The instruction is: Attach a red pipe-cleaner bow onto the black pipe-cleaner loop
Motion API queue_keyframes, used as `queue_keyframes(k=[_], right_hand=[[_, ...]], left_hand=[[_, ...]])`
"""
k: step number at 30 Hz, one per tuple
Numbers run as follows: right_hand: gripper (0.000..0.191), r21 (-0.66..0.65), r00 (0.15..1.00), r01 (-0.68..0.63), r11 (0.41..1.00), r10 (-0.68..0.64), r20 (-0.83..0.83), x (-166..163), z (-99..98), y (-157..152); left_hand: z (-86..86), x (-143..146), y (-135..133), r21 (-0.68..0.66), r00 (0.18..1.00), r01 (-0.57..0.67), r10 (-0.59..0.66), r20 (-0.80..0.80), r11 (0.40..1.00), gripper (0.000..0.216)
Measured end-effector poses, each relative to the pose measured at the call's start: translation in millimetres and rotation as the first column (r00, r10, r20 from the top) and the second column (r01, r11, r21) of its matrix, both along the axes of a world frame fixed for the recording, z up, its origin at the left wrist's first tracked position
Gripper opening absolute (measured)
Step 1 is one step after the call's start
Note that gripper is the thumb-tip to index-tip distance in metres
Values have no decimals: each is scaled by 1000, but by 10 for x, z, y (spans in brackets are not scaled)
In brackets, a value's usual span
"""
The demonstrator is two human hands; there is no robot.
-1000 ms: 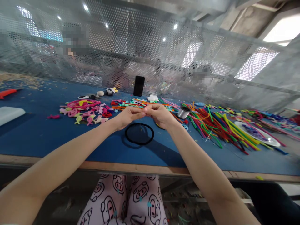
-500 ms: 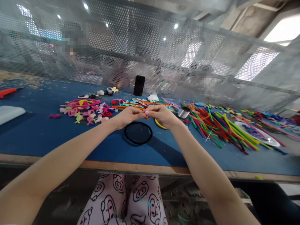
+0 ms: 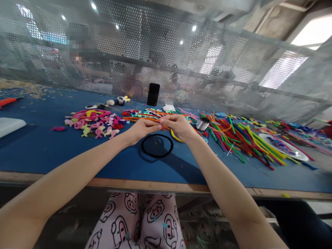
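Note:
My left hand (image 3: 141, 130) and my right hand (image 3: 177, 126) meet over the middle of the table, fingertips pinched together. What they pinch is too small or hidden to make out. A bit of orange pipe cleaner (image 3: 166, 127) shows between the fingers; I cannot tell whether it is held or lies behind. Just below hangs or rests a black fuzzy ring (image 3: 157, 157), with a shadow beside it on the blue tabletop (image 3: 119, 166). Whether the ring is joined to my fingers is unclear. A yellow curved piece (image 3: 176, 137) lies behind my right hand.
Pink and yellow twisted pipe-cleaner shapes (image 3: 97, 124) lie to the left. On the right are a wire spool (image 3: 202, 123), loose coloured pipe cleaners (image 3: 233, 138) and a white plate (image 3: 306, 157). A black phone (image 3: 153, 94) leans against the perforated metal screen (image 3: 166, 45).
The black ring has shifted slightly to the right. More orange shows between my fingertips. My hands remain pinched together in nearly the same place.

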State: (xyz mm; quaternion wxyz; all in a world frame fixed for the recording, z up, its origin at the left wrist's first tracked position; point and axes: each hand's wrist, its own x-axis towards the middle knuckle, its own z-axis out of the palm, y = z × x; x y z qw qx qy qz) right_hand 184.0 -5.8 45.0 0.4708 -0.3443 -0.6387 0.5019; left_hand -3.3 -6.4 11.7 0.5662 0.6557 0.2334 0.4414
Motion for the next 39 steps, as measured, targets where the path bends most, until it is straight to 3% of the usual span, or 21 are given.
queue_keyframes(k=[5,9,17,27,35,39], right_hand=[[41,-105,999,-24,994,19,-48,25,6,-6],[39,-184,995,-99,978,92,-50,36,-14,-21],[33,-185,993,-119,976,115,-28,-61,-99,-56],[29,-211,997,-80,974,81,-5,-94,-160,-49],[30,-185,995,-100,978,97,-22,-135,-212,-43],[27,-100,999,-45,994,44,-12,-92,-184,-13]], left_hand=[[-17,-5,38,55,992,-98,93,89,994,22],[-9,-24,56,155,979,-192,180,91,969,18],[-36,-23,66,14,983,-67,63,171,998,20],[44,-17,-33,-157,985,22,5,170,987,18],[41,-44,-6,-129,993,39,-24,117,991,27],[58,-129,136,-65,994,-102,104,31,993,50]])
